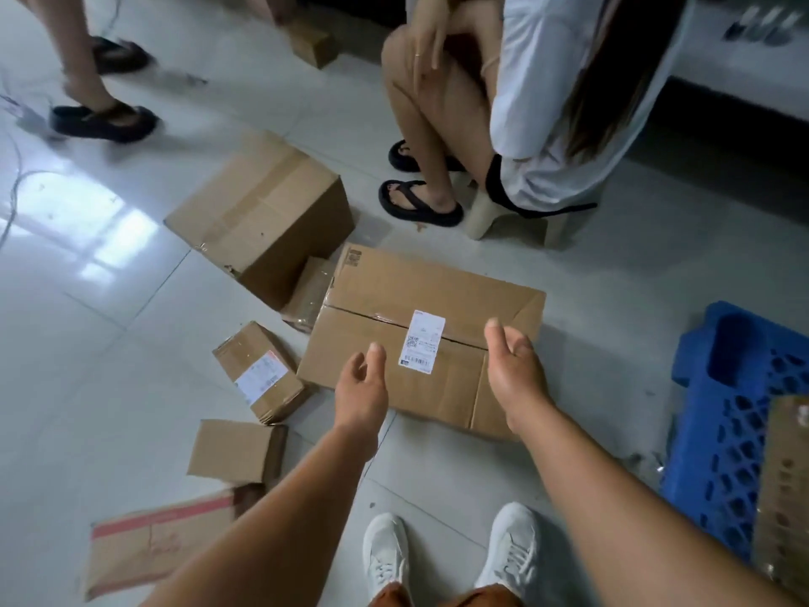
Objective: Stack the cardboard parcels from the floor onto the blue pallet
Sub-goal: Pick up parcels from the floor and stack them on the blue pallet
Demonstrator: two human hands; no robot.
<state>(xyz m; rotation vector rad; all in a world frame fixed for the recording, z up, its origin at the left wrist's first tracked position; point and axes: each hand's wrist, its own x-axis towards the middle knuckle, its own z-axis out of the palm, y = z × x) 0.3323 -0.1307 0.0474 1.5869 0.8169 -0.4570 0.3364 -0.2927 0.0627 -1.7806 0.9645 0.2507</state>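
Both my hands, left (360,389) and right (514,372), hover apart and empty over the large flat labelled brown cardboard parcel (420,335); I should grip opposite short edges, lift level toward the blue plastic pallet (726,414).

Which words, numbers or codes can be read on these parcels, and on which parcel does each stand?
None can be read.
Large flat parcel: white shipping label with barcodes, too small; printed code at corner, blurred.
Small parcel: white label, blurred.
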